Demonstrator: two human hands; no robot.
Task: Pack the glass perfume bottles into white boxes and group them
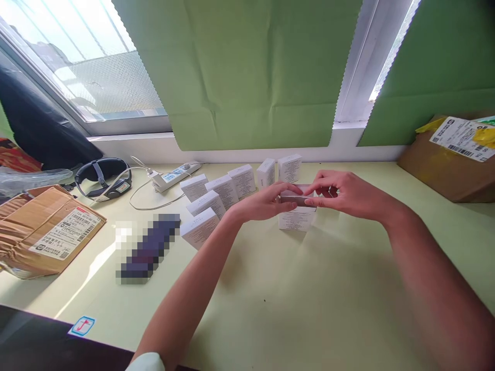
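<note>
Between my two hands is a small flat box (293, 199), its near side in shadow. My left hand (270, 200) pinches its left end, thumb in front and fingers over the top. On the right end, my right hand (334, 190) grips it between thumb and fingertips. Right below stands a white carton with fine print (296, 219); whether the held box touches it I cannot tell. Several similar white cartons stand behind and to the left in a loose curve, among them a carton (289, 167) at the back and a carton (200, 228) beside my left forearm.
A cardboard parcel (58, 232) lies at the left, and a brown carton (448, 165) stands at the right back. A power strip (176, 175) with a cable and a black headset (104, 180) sit near the window. A blurred dark object (150, 250) lies left of the cartons.
</note>
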